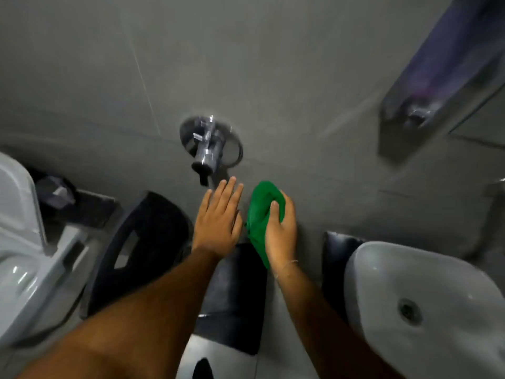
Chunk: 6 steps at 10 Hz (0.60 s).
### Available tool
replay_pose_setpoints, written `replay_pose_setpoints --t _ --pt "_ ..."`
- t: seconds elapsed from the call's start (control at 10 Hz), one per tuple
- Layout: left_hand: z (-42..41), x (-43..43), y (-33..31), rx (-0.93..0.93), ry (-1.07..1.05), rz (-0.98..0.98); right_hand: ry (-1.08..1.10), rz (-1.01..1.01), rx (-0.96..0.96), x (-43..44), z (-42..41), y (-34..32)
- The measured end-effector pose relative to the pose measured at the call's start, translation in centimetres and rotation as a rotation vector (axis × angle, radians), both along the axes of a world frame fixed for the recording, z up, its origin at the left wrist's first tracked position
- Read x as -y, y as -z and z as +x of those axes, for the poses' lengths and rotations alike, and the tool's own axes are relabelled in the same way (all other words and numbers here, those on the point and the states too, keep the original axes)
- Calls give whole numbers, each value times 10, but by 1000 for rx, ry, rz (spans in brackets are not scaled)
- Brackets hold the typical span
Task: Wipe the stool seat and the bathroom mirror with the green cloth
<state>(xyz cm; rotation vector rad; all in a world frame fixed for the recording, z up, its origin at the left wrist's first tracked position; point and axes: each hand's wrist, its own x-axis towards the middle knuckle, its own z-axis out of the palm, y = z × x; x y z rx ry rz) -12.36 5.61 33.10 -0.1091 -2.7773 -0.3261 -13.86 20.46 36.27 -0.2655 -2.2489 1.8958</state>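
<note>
The right hand [281, 231] has its grip closed on the bunched soft green cloth [262, 214], held before the grey tiled wall [273, 64]; the left hand [218, 217] is spread, empty; the cloth looks light and limp, best grasped wadded.

No text, label, brand, number or sign can be read on anything here; the picture is motion-blurred, and a small pale tag-like patch on the chrome wall tap [207, 149] is too smeared to make out
</note>
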Motion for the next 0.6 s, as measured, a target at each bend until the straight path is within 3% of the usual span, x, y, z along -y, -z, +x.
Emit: replay_pose_setpoints --t 0.2,0.4,0.5,0.6 --pt "55 19 174 355 -78 88 -63 225 522 -15 24 213" --pt "79 38 291 613 -91 54 -182 362 571 -1 28 343" --pt "82 40 315 650 -109 41 -400 499 578 10 32 378" --pt "85 37 324 669 -122 25 -584 920 537 10 46 397"
